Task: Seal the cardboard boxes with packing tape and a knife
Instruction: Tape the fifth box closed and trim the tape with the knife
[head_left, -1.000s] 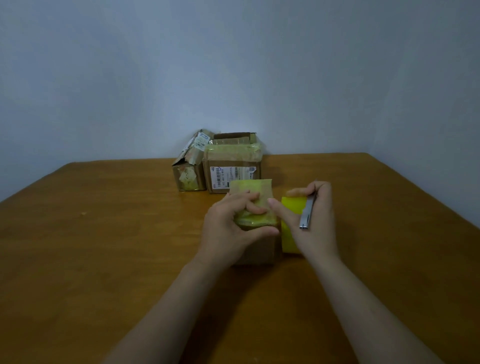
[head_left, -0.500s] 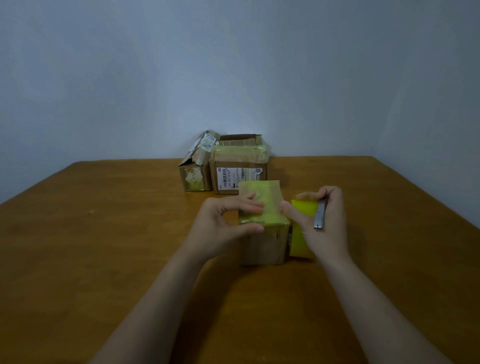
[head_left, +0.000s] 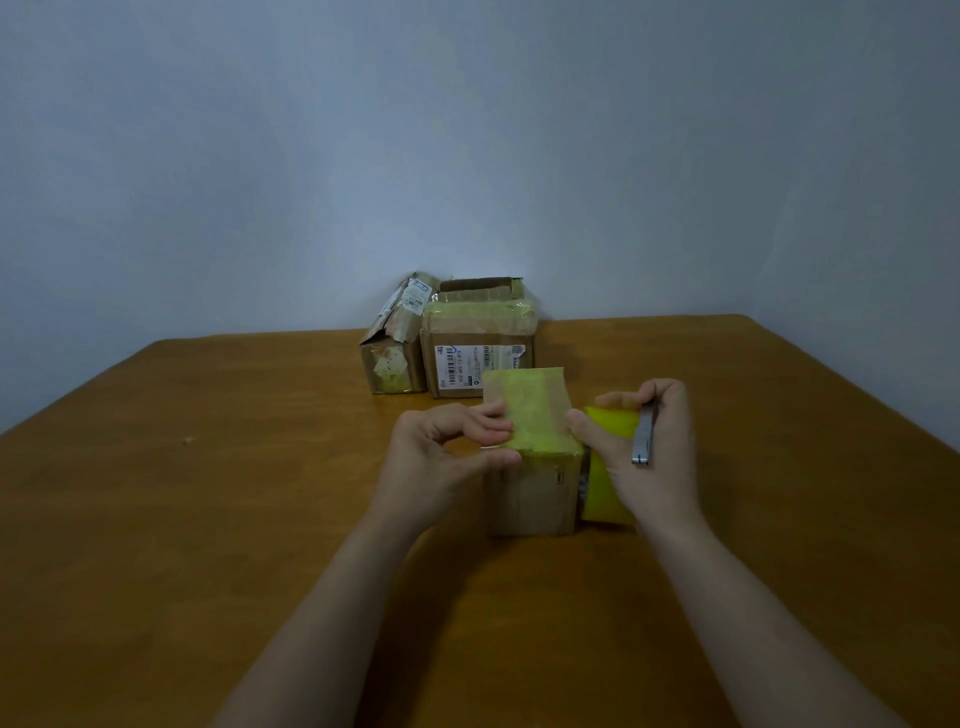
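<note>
A small brown cardboard box (head_left: 530, 496), its top covered in translucent yellow-green tape, is sitting mid-way across the brown wooden table (head_left: 208, 519). The left hand (head_left: 436, 460) is pinching its taped left edge between fingers and thumb. The right hand (head_left: 657, 467) is gripping a yellow tape roll (head_left: 610, 431) and a slim silver knife (head_left: 644, 436) just beside it.

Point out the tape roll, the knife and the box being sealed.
tape roll (head_left: 600, 499), head view, yellow outer face.
knife (head_left: 644, 432), head view, metal handle.
box being sealed (head_left: 530, 501), head view, bare front wall.

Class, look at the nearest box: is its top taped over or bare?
Taped over: yellow tape covers the top of the nearest box and laps over its front edge.
</note>
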